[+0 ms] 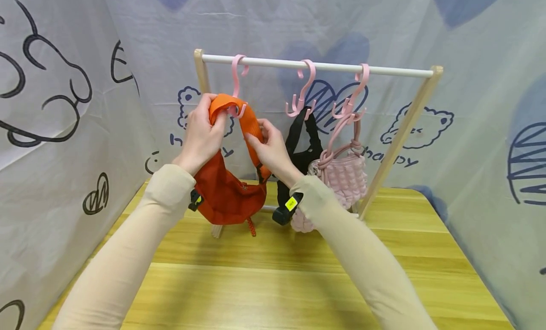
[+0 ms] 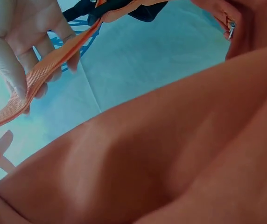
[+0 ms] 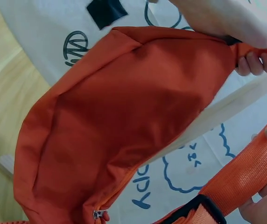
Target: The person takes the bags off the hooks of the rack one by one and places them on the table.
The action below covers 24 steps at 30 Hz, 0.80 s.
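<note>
An orange-red sling bag (image 1: 230, 199) hangs by its orange strap (image 1: 251, 126) at the left pink hook (image 1: 236, 78). With thumb and fingers, my left hand (image 1: 201, 131) grips the strap's upper left end beside the hook's prongs. My right hand (image 1: 273, 147) pinches the strap's right side, lower down. In the left wrist view the right hand (image 2: 35, 46) has the strap (image 2: 49, 65) between thumb and fingers. The right wrist view shows the bag body (image 3: 119, 102) hanging free, a black buckle (image 3: 201, 207) on the strap and a zipper pull (image 3: 97, 214) near its lower edge.
A white rod (image 1: 277, 63) on wooden posts (image 1: 403, 135) carries the hooks. From the middle hook (image 1: 304, 90) hangs a black bag (image 1: 302, 145); the right hook (image 1: 354, 93) bears a pink quilted bag (image 1: 345, 176). The rack stands on a wooden table (image 1: 256, 287) before patterned cloth.
</note>
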{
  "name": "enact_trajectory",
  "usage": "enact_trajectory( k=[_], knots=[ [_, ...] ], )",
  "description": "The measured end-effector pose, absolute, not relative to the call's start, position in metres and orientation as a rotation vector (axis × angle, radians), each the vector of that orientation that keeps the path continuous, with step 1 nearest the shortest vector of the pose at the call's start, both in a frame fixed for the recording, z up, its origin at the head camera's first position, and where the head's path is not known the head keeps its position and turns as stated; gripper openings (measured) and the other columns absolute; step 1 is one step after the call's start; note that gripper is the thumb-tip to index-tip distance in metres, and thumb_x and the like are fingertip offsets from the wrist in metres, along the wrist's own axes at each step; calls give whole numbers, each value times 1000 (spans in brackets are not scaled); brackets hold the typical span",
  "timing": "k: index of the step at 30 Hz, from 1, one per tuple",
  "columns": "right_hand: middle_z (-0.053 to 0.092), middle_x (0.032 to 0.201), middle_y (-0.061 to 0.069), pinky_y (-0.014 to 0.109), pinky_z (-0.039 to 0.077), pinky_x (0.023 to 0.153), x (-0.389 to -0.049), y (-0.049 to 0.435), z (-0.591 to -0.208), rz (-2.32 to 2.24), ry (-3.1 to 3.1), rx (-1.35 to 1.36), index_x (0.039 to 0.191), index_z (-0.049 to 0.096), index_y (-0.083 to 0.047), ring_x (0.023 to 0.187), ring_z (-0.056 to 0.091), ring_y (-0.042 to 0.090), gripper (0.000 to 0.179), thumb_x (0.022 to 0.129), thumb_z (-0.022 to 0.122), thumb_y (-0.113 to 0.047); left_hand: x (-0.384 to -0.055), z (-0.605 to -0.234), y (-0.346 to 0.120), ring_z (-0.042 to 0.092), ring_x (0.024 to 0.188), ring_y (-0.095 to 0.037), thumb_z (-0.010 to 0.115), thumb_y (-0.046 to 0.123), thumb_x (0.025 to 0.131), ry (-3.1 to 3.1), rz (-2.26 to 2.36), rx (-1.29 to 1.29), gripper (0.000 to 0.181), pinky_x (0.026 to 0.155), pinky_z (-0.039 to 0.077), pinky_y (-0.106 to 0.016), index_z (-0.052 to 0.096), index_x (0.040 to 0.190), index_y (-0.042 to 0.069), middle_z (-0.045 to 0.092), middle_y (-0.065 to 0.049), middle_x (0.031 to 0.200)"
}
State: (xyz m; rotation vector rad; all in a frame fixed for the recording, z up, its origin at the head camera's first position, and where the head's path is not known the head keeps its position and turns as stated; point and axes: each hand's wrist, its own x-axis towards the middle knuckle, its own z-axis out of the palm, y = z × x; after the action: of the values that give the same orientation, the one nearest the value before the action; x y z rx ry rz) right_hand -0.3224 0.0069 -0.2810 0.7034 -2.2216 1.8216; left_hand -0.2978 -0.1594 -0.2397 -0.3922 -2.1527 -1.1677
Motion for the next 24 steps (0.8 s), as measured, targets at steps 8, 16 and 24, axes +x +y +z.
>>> enact_trajectory(
  k=[8, 16, 24],
  knots=[
    [70, 111, 25, 22, 49, 74, -321, 13, -296, 1801, -2323, 742, 124, 58, 2, 92, 65, 31, 27, 104, 55, -17, -296, -240, -156, 44, 75, -21, 45, 22, 107, -2145, -1135, -416, 29, 71, 34, -28, 53, 123, -2, 54, -13, 89],
    [69, 105, 29, 23, 52, 71, -319, 14, -294, 1927, -2253, 713, 122, 59, 2, 93, 65, 43, 26, 106, 51, -17, -297, -241, -157, 47, 76, -27, 47, 19, 107, -2142, -1101, -415, 28, 72, 35, -31, 51, 123, -3, 55, -16, 89],
    [72, 103, 26, 23, 51, 66, -321, 11, -283, 1902, -2186, 583, 121, 61, 0, 88, 68, 34, 24, 106, 52, -17, -297, -240, -157, 49, 79, -31, 47, 15, 106, -2150, -1087, -429, 26, 73, 36, -32, 50, 124, -4, 54, -18, 92]
  ],
)
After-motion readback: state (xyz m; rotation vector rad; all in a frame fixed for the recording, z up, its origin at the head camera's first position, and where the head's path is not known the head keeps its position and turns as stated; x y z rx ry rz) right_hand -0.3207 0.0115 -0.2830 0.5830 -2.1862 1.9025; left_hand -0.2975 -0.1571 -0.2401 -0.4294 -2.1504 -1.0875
